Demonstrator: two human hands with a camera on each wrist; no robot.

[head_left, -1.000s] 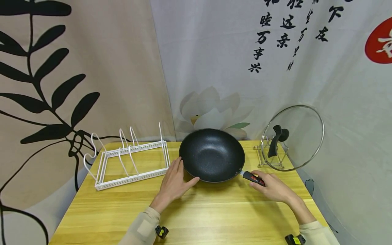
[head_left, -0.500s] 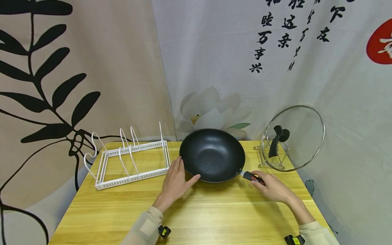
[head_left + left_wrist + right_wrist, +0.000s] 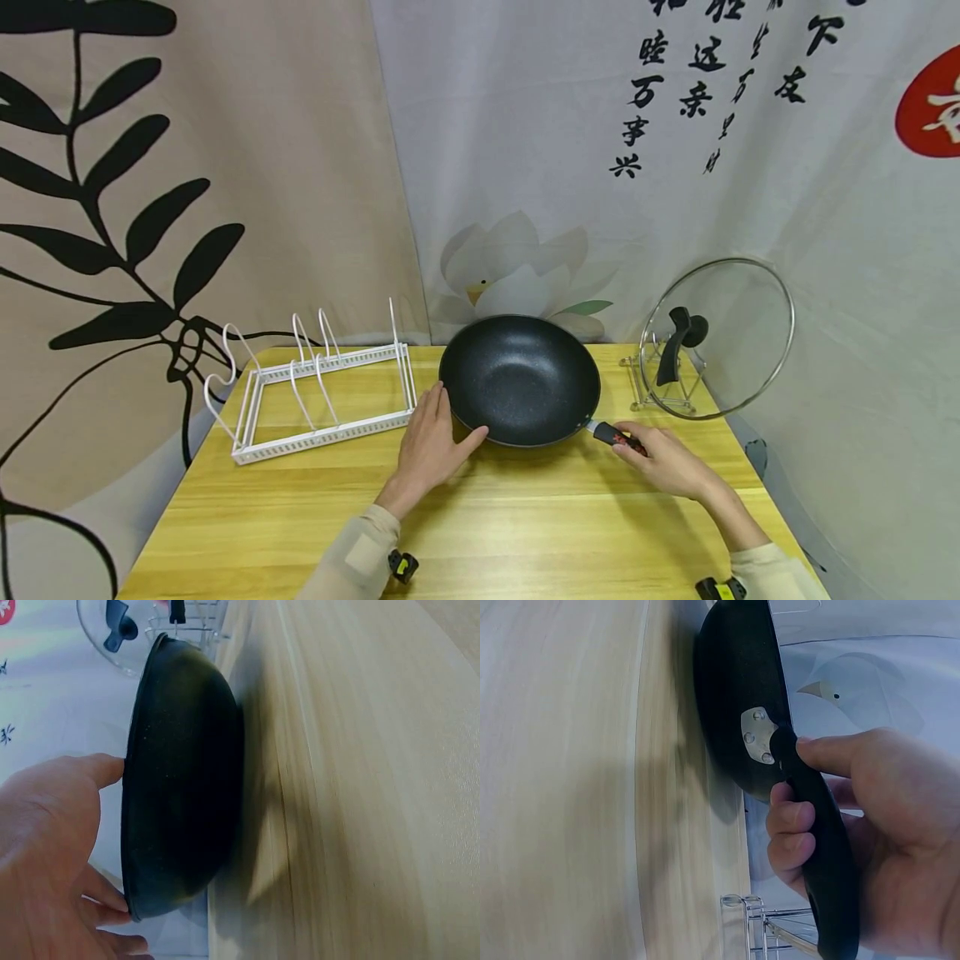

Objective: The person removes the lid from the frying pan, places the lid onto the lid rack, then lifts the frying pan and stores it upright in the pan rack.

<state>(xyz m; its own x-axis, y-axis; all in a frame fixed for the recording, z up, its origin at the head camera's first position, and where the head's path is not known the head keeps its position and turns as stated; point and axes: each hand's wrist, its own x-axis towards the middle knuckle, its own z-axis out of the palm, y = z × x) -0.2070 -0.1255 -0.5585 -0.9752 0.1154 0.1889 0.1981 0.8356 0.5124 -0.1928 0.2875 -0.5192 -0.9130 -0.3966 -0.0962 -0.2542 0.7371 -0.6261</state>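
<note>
While right hand [image 3: 667, 458] grips the handle [image 3: 618, 437] (pointing near-right, axis diagonal), left hand [image 3: 431, 443] touches wok [image 3: 519, 383], fingers extended

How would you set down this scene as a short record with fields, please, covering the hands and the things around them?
Left hand: touches the rim of the pan, thumb and fingers spread apart
Right hand: grips the black handle
Pan position: between rack and lid, its hollow side facing up
Glass lid: stands on edge at a wire stand, right of the pan
White rack: left of the pan, with upright loops
Surface: wood-grain table
Background: printed cloth
</note>
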